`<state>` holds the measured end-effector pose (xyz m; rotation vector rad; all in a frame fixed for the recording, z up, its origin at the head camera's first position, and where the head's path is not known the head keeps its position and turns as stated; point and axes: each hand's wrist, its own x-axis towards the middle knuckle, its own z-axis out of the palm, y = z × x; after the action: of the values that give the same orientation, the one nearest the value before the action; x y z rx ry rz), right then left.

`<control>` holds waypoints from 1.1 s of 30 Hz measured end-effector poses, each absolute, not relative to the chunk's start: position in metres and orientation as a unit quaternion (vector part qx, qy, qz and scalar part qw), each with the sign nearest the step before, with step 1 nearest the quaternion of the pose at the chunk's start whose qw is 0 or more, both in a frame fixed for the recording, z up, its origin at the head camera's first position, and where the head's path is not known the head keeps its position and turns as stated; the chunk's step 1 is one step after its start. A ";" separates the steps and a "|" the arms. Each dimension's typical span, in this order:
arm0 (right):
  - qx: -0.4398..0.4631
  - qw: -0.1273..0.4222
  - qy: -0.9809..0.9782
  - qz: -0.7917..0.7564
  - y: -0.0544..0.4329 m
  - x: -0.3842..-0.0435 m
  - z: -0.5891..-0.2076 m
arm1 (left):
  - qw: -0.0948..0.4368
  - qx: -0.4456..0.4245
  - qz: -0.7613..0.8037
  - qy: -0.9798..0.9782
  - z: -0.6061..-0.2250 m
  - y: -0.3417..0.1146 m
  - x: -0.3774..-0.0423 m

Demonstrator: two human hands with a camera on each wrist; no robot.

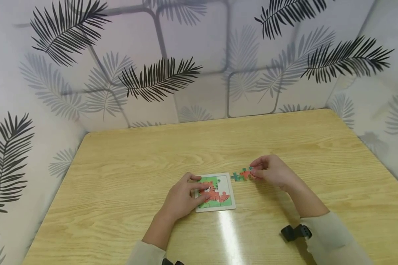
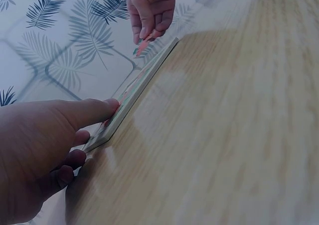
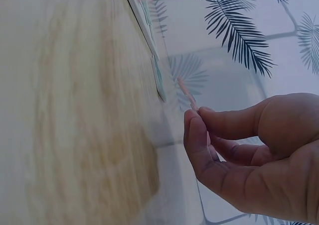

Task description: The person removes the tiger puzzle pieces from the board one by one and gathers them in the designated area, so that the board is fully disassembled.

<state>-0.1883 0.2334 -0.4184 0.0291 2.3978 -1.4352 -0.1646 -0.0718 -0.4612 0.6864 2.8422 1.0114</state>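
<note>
A square jigsaw puzzle tray [image 1: 232,191] with a pale rim lies flat on the table. Its picture is a red-orange animal on green, and a white gap shows at its upper right. Over its left side rests my left hand [image 1: 182,197], thumb and fingertips touching the puzzle; in the left wrist view the thumb [image 2: 94,111] presses on top near the edge. To the right of the tray, my right hand [image 1: 273,171] pinches a red-orange and green puzzle piece [image 1: 246,174] between thumb and finger. That piece [image 3: 186,91] appears edge-on in the right wrist view, held above the tabletop.
A teal-green loose puzzle piece [image 1: 236,177] lies just off the tray's upper right corner. The light wood table [image 1: 136,158] meets a leaf-patterned wall covering [image 1: 199,92] at its back edge. A black strap device [image 1: 296,232] sits at the right sleeve.
</note>
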 end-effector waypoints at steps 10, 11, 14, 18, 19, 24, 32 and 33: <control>0.011 0.188 0.835 -0.518 0.244 -0.191 -0.418 | 0.031 0.217 0.326 0.919 -0.460 -0.072 -0.164; 0.012 0.189 0.834 -0.519 0.245 -0.192 -0.418 | 0.030 0.217 0.326 0.919 -0.460 -0.072 -0.164; 0.015 0.195 0.829 -0.524 0.248 -0.193 -0.419 | 0.023 0.221 0.326 0.919 -0.460 -0.072 -0.164; 0.023 0.200 0.825 -0.528 0.251 -0.194 -0.420 | 0.017 0.225 0.330 0.916 -0.461 -0.072 -0.164; 0.025 0.201 0.824 -0.528 0.251 -0.193 -0.421 | 0.018 0.224 0.332 0.916 -0.461 -0.072 -0.165; 0.038 0.195 0.826 -0.528 0.249 -0.193 -0.423 | 0.019 0.218 0.335 0.917 -0.463 -0.072 -0.165; 0.039 0.148 0.872 -0.464 0.246 -0.191 -0.423 | 0.023 0.222 0.333 0.916 -0.461 -0.071 -0.165; 0.040 0.141 0.880 -0.452 0.245 -0.191 -0.423 | 0.025 0.221 0.333 0.916 -0.460 -0.071 -0.165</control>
<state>-0.1911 0.2454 -0.4228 0.1158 2.5400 -1.3056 -0.1647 -0.0707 -0.4604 0.6846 2.8337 1.0304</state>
